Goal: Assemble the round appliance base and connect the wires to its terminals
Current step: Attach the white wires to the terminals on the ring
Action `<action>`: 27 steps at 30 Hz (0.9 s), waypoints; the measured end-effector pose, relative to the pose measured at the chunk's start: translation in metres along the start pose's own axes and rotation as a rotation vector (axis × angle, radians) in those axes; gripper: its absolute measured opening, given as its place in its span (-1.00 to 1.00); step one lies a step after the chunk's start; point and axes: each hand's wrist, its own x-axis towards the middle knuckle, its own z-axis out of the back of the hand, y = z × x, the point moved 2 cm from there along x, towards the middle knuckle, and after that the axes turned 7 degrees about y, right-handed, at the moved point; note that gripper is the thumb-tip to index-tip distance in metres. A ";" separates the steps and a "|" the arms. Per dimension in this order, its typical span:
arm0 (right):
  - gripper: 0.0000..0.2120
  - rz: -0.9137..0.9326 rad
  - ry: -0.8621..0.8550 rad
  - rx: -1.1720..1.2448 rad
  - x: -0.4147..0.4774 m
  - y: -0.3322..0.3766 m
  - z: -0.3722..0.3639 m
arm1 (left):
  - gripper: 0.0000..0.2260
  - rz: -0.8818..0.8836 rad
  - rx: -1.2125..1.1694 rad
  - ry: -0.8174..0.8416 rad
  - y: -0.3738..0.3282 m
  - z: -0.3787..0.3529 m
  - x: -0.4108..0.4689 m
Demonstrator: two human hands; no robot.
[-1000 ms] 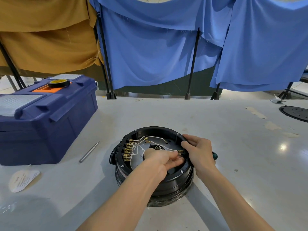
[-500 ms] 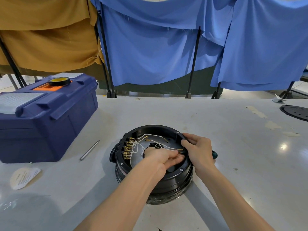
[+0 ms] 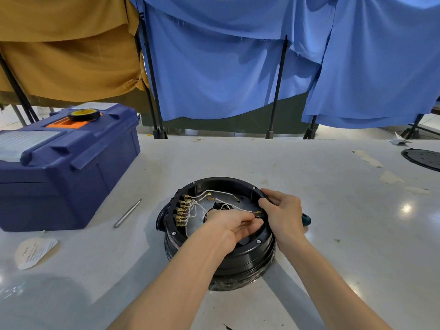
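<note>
In the round base (image 3: 247,260) sitting on the counter (image 3: 321,191), the left hand (image 3: 232,225) is pinching a white wire (image 3: 238,209), its brass connector (image 3: 257,212) pointing rightward at the rim, which the nearer right hand (image 3: 283,214) is gripping.

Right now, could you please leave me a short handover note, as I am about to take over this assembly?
Left hand: inside the round base, pinching a white wire by its brass connector, near the right inner wall.
Right hand: gripping the base's right rim; a green tool handle shows behind it.
Done: several wires sit on the terminal row at left.
To do: seat this connector; a ring-tipped wire looks unattached.
</note>
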 end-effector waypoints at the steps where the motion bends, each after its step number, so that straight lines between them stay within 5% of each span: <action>1: -0.75 -0.005 0.001 0.002 0.000 -0.001 0.000 | -0.93 0.005 -0.004 0.006 0.000 0.000 0.000; 27: -0.71 0.017 0.031 0.000 0.001 -0.004 0.001 | -0.91 0.057 -0.033 0.091 -0.004 0.005 -0.005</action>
